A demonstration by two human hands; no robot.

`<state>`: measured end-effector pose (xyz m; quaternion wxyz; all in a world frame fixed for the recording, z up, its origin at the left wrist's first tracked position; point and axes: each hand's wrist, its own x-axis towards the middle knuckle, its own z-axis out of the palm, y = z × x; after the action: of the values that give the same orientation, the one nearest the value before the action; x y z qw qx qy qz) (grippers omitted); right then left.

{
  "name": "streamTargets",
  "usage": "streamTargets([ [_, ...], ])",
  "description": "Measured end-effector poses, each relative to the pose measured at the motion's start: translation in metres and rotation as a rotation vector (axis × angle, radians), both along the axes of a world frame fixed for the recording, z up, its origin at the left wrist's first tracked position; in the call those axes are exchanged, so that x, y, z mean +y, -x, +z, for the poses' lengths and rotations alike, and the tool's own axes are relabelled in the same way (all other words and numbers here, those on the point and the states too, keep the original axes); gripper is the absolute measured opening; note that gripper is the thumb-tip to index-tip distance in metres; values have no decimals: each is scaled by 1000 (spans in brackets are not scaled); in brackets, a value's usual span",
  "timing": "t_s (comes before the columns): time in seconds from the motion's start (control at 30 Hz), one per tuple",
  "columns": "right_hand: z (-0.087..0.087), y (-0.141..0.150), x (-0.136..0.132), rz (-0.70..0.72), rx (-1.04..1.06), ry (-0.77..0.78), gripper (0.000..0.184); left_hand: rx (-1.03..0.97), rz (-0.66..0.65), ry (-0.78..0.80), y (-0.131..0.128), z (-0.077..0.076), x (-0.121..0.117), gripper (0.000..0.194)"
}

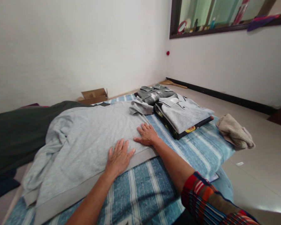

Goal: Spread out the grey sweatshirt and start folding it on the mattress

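Observation:
A light grey sweatshirt [84, 137] lies spread out on a blue striped bedspread [189, 153]. Its hem band faces me, and one sleeve is folded in near the folded clothes. My left hand [120, 157] rests flat on the cloth just above the hem, fingers spread. Further right, my right hand [146, 134] also presses flat on the sweatshirt near its side edge, fingers apart. Neither hand grips anything. Right of my hands sits a folded grey polo shirt [182, 111] on top of a folded black garment [175, 135] with a coloured print.
Behind the polo lies a folded dark grey shirt [154, 93]. A beige cloth [235, 131] hangs over the bed's right corner. Dark green fabric [18, 134] covers the left side. An open cardboard box [93, 96] stands by the wall; a broom [173, 83] lies on the floor.

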<state>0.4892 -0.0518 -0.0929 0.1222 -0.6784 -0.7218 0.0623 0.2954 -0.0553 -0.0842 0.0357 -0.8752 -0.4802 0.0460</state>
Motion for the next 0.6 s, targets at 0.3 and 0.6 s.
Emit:
streamTargets([
  [0.3,-3,2,1,-7,-16,20,76,-19,-5,-9,2,0,-3,60],
  [0.6,-4,5,0,-6,-20,28,78,-44,9,3,4,-2,-5,60],
])
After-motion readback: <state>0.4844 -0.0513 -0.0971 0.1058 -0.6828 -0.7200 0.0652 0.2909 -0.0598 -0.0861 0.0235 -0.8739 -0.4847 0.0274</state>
